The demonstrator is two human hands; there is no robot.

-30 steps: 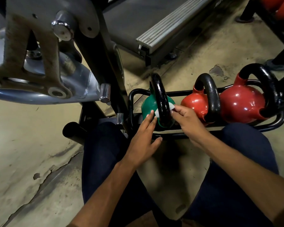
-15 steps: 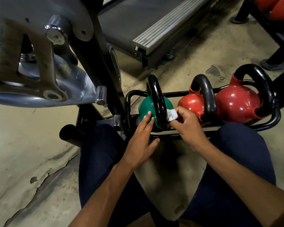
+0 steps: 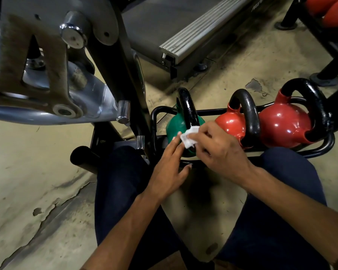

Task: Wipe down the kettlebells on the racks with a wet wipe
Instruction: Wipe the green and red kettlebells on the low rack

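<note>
A green kettlebell point(image 3: 174, 124) with a black handle point(image 3: 188, 109) sits at the left end of a low black rack point(image 3: 320, 148). Two red kettlebells stand to its right, a small one point(image 3: 229, 122) and a bigger one point(image 3: 283, 124). My right hand point(image 3: 219, 149) pinches a crumpled white wet wipe point(image 3: 189, 136) against the near base of the green kettlebell's handle. My left hand point(image 3: 169, 168) rests with straight fingers on the green body's near left side, fingertips beside the wipe.
A grey metal machine arm point(image 3: 47, 78) and black post point(image 3: 117, 75) rise on the left. A treadmill deck point(image 3: 193, 30) lies behind. Another rack with red weights point(image 3: 330, 14) stands at the top right. My knees point(image 3: 121, 182) flank the cracked floor.
My right hand has slid the wipe leftward and down, from the right side of the handle to its near base. My left hand stays on the green body.
</note>
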